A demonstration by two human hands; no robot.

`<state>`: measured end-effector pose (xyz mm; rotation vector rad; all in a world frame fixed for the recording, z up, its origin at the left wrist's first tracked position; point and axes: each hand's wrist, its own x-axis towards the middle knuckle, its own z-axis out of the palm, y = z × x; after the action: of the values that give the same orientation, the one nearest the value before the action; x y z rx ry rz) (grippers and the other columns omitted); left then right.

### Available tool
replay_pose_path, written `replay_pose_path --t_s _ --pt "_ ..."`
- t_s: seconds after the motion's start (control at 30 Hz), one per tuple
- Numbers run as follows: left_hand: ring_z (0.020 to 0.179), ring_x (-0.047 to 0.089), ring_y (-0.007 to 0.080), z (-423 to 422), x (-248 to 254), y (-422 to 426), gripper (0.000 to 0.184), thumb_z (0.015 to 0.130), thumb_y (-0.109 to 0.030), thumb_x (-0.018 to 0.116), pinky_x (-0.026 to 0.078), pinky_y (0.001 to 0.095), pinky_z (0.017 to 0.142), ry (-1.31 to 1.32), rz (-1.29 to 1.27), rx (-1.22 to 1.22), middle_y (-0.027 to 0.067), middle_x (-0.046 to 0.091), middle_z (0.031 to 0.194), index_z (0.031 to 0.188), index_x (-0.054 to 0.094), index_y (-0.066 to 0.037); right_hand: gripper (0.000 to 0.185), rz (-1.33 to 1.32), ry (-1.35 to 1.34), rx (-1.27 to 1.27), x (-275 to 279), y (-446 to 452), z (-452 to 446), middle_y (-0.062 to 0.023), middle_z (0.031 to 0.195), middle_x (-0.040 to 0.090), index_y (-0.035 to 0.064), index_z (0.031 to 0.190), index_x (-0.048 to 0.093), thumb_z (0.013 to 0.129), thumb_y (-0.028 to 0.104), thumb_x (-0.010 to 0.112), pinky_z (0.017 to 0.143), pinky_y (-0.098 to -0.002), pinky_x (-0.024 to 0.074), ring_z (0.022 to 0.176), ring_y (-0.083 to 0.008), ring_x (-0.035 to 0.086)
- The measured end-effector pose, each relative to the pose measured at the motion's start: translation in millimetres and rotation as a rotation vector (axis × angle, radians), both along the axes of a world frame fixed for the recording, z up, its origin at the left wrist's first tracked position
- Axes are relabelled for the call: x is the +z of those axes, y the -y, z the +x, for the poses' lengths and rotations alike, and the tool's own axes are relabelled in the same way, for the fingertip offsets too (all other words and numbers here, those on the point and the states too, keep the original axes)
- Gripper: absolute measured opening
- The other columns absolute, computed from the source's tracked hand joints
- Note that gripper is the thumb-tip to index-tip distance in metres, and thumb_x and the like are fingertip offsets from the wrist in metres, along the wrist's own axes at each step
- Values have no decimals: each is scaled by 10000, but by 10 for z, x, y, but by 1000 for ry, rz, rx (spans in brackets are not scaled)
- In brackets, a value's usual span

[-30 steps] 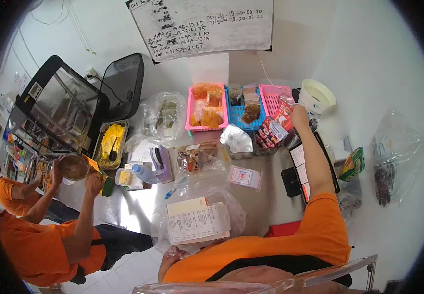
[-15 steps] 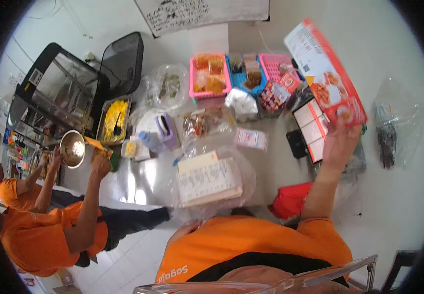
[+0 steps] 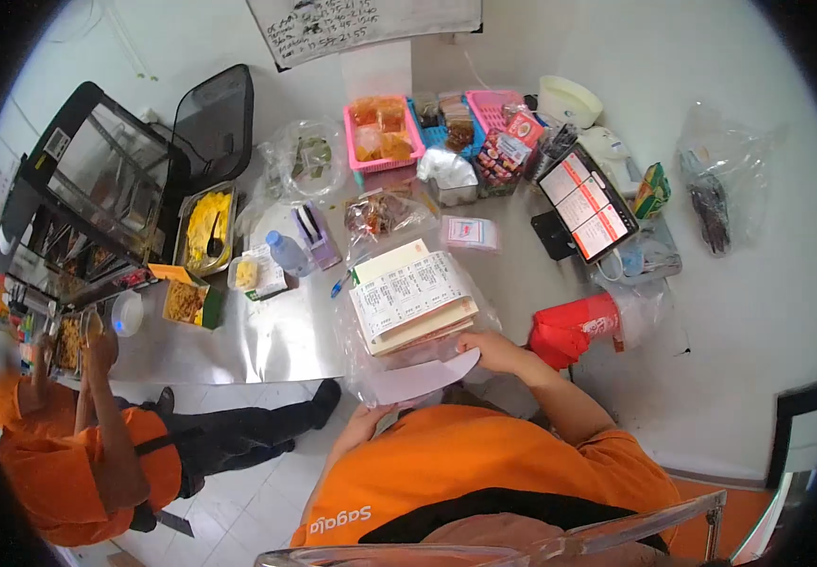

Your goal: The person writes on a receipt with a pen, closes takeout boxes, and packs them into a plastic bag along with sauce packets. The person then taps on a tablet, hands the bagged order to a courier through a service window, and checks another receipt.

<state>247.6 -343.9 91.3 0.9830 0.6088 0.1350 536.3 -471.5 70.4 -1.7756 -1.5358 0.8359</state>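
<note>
A pale, blank sheet or card [image 3: 423,381] is held low in front of my orange shirt. My right hand [image 3: 495,353] is closed on its right end. At its lower left edge is my left hand [image 3: 363,425], its fingers partly hidden, so its grip is unclear. Just beyond the sheet, a stack of paper slips [image 3: 413,298] with a printed top sheet lies on a see-through plastic bag [image 3: 344,354]. A blue pen [image 3: 339,287] lies left of the stack. Past the stack is a white-and-pink packet [image 3: 471,233].
A tablet [image 3: 586,208] with order panels stands right, above a red bag [image 3: 574,331]. Baskets, including a pink one [image 3: 357,163], line the wall. Left are a bottle [image 3: 288,253], an open food box [image 3: 187,304], a yellow-food tray [image 3: 208,227], a display case [image 3: 87,189] and co-workers [image 3: 97,463].
My right hand has come down from beside the tablet, where it held a red-and-white printed card or box, to my front. A co-worker's bowl is lowered; the food box now stands on the table.
</note>
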Motion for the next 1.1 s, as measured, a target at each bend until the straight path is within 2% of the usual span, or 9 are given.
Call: replay_pose_path --t_s 0.13,0.23,0.33,0.4,0.47,0.63,0.87,1.03,1.1 --pt "1130 471 144 135 374 28 351 921 -254 519 383 285 912 35 -1 -112 57 564 1196 1166 556 -4 202 -303 329 -224 396 43 201 -142 742 629 25 925 575 739 81 629 658 -346 475 711 -317 618" --pt "1131 466 132 161 509 -12 358 929 -269 503 380 270 909 4 89 -179 59 556 1218 1158 575 -4 204 -123 575 -164 543 110 239 -144 753 643 11 930 619 744 94 637 656 -342 486 736 -296 637" --pt "1137 468 145 -60 93 -205 373 942 -272 471 358 274 942 -232 -38 -173 79 562 1217 1152 582 15 189 -32 1 -155 1365 -53 758 -152 814 654 -6 901 643 746 101 648 661 -337 494 763 -248 646" --pt "1137 475 160 -20 112 -234 376 945 -262 463 344 281 966 -359 -122 -120 95 574 1202 1148 581 32 158 80 159 -348 1544 -296 1229 -137 746 643 10 867 646 733 95 658 652 -343 489 707 -243 625" --pt "1128 490 176 147 576 -188 367 942 -241 473 339 287 978 -379 -111 -52 109 590 1178 1144 578 46 244 257 278 -565 1381 -674 1800 -148 889 649 15 950 636 739 134 665 710 -342 479 806 -263 618" --pt "1073 534 182 342 507 -186 290 910 -165 535 388 296 937 -132 -109 -5 102 609 1145 1099 602 45 493 298 1024 -851 435 -1471 2944 -135 1259 473 -18 1181 516 759 195 657 868 -465 376 1142 -285 431" --pt "940 590 171 281 260 -69 282 897 -178 554 453 280 828 -521 -324 234 106 645 1050 1078 616 29 545 145 1060 -787 83 -1593 3138 -133 1387 358 -8 1256 464 796 251 596 975 -504 289 1267 -290 325" --pt "878 611 170 475 463 -99 242 873 -145 589 474 279 776 -383 -383 224 96 656 1002 1053 627 12 468 101 1048 -804 221 -1505 3073 -150 1378 362 15 1265 474 834 193 512 972 -550 298 1254 -291 334" --pt "861 617 169 472 426 -118 223 867 -130 594 479 280 762 -434 -383 216 88 661 977 1038 630 8 545 95 1041 -821 91 -1537 3220 -158 1384 338 12 1269 469 780 215 599 978 -536 276 1232 -296 335"
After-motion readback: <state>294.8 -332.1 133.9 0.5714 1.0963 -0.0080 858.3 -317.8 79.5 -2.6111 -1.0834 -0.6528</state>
